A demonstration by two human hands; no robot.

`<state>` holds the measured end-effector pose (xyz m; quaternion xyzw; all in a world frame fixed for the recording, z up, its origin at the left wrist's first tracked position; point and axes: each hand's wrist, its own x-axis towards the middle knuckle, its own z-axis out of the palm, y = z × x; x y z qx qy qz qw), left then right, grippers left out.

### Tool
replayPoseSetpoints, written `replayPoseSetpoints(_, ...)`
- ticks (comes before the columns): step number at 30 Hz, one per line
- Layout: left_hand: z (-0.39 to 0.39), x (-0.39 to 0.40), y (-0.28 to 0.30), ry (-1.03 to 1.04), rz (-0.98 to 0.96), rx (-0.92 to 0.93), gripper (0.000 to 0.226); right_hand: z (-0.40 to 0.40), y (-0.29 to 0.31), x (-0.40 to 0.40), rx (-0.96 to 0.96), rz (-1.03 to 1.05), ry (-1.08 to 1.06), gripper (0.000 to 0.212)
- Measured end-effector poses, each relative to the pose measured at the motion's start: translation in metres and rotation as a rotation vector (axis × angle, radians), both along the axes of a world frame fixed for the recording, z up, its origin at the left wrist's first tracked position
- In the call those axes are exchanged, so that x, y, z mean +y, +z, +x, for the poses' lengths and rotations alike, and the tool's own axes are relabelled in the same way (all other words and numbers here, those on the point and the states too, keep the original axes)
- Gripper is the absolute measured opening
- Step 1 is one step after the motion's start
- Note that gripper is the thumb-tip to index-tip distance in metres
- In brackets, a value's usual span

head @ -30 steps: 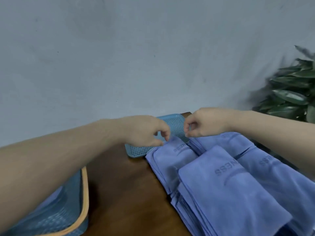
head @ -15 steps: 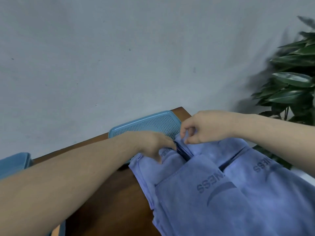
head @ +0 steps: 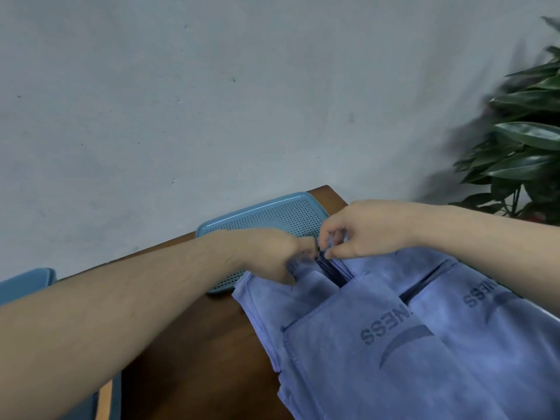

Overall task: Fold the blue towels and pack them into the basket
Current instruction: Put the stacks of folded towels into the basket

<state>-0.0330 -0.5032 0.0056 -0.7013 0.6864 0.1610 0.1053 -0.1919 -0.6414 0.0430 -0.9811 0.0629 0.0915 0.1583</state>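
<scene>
Several blue towels (head: 378, 374) heaped on brown table (head: 194, 359), stamped "NESS" upside down above a curved swoosh. Perforated blue tray (head: 266, 216) behind. Left hand (head: 272, 256) and right hand (head: 363, 228), close together, pinched far towel edges.

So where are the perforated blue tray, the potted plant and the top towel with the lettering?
Perforated blue tray (head: 272, 218), head view, on its holed floor.
Potted plant (head: 527, 134), head view, on a broad leaf.
Top towel (head: 363, 368), head view, on its flat upper face.

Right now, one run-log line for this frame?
left hand: grips towel edge | right hand: pinches towel edge | blue towels: unfolded pile
</scene>
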Motion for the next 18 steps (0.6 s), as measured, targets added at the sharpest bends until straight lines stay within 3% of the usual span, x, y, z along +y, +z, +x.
replayPoseSetpoints(2,-0.003,0.007,0.011,0.012,0.026,0.026,0.037,0.0,0.001,0.004,-0.011,0.025,0.0,0.011)
replayPoseSetpoints(6,-0.003,0.03,0.031,0.016,-0.011,0.019,0.007,0.001,0.009,0.021,-0.049,0.1,0.006,0.025)
replayPoseSetpoints(12,0.003,0.081,0.067,0.149,-0.119,0.012,0.014,0.013,0.021,0.052,0.061,0.11,-0.003,0.057)
replayPoseSetpoints(16,0.008,0.12,0.087,0.256,-0.246,0.021,0.014,0.023,0.028,0.071,-0.023,-0.003,0.039,0.027)
replayPoseSetpoints(18,0.011,0.14,0.096,0.302,-0.299,0.043,0.014,0.03,0.03,0.078,-0.142,0.079,0.015,0.022)
